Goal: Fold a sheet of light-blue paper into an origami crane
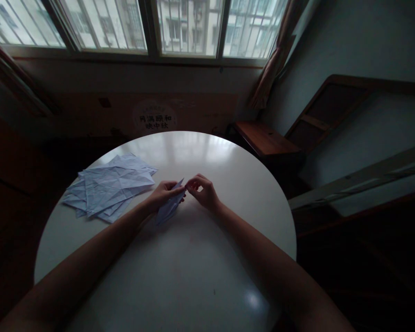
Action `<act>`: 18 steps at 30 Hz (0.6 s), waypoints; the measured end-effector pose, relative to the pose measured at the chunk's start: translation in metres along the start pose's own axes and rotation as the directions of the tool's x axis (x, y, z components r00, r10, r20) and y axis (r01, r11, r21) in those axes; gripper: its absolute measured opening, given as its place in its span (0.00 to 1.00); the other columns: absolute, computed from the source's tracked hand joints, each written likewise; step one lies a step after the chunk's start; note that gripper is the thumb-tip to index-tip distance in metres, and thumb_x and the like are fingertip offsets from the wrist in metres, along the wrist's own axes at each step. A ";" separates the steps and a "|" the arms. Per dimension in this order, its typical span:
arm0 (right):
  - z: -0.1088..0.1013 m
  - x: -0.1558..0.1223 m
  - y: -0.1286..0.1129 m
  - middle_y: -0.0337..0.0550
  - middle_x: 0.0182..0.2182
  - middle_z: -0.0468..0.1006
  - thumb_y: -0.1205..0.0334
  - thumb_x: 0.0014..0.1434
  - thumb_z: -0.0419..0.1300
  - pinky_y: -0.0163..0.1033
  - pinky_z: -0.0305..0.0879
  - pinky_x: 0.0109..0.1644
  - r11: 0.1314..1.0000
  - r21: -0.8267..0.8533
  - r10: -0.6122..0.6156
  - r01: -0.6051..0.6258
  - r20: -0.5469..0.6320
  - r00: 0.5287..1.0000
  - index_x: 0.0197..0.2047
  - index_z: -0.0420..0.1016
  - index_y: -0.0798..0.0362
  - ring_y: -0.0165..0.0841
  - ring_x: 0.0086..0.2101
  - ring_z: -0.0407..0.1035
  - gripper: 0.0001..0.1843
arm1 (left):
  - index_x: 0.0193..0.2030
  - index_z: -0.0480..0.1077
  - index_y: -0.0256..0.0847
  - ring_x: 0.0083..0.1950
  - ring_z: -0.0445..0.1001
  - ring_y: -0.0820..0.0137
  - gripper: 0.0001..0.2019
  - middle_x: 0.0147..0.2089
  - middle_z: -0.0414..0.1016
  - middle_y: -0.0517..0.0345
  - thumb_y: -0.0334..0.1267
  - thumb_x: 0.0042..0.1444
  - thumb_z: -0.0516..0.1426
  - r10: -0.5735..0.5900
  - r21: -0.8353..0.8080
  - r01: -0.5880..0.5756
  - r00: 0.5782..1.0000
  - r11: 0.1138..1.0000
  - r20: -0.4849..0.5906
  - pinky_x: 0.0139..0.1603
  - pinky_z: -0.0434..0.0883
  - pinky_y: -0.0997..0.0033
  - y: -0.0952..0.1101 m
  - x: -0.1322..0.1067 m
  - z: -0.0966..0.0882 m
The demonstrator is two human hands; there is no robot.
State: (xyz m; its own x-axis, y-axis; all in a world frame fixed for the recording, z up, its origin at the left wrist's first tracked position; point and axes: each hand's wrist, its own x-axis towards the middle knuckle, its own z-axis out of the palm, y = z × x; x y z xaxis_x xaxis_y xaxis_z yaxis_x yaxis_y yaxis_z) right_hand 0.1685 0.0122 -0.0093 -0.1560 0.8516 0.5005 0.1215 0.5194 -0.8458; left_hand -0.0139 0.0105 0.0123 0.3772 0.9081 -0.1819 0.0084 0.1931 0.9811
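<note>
A folded piece of paper [169, 208], pale and pointed at its ends, is tilted above the white round table [193, 276]. My left hand [163, 193] grips it, with the thumb on top and fingertips showing past its far side. At the paper's right edge, my right hand [203, 190] pinches with thumb and forefinger; the fingertips meet the paper's edge there. Whether a corner of paper lies inside that pinch is too small to see. To the left of my left hand lies a loose pile of creased paper sheets [114, 184].
Beyond the table are a barred window [190, 27] and a cardboard panel [200, 108] with printed characters. A wooden bench [263, 138] stands at the back right, near a leaning wooden frame [318, 121]. Curtains [273, 69] hang beside the window.
</note>
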 end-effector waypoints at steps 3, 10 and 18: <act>0.000 -0.001 -0.001 0.39 0.30 0.70 0.60 0.55 0.65 0.36 0.63 0.32 0.999 -0.036 -0.032 0.033 0.010 0.999 0.27 0.75 0.51 0.28 0.28 0.65 0.07 | 0.34 0.75 0.34 0.26 0.76 0.70 0.24 0.27 0.77 0.54 0.54 0.40 0.71 0.005 -0.006 -0.005 1.000 1.000 0.000 0.29 0.72 0.72 0.000 0.000 0.000; 0.000 -0.002 -0.004 0.39 0.29 0.70 0.61 0.56 0.64 0.35 0.62 0.32 0.996 -0.061 -0.063 0.067 0.075 0.995 0.27 0.74 0.51 0.28 0.28 0.65 0.07 | 0.32 0.74 0.34 0.26 0.75 0.71 0.25 0.25 0.76 0.56 0.55 0.38 0.71 0.030 -0.010 -0.030 0.999 0.999 -0.021 0.29 0.72 0.73 0.002 -0.003 0.002; 0.001 -0.003 -0.006 0.38 0.28 0.71 0.63 0.54 0.64 0.34 0.62 0.32 0.996 -0.059 -0.059 0.065 0.097 0.994 0.28 0.72 0.52 0.27 0.27 0.66 0.05 | 0.31 0.74 0.34 0.25 0.74 0.71 0.24 0.24 0.75 0.57 0.54 0.40 0.70 0.048 0.010 -0.047 0.999 0.999 -0.026 0.29 0.71 0.73 0.002 -0.002 0.001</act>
State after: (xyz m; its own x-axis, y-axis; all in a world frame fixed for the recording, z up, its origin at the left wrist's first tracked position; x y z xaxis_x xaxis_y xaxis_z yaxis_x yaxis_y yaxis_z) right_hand 0.1670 0.0068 -0.0057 -0.2574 0.8085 0.5292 0.1692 0.5769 -0.7991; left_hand -0.0143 0.0085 0.0144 0.3527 0.9257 -0.1368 -0.0002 0.1462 0.9893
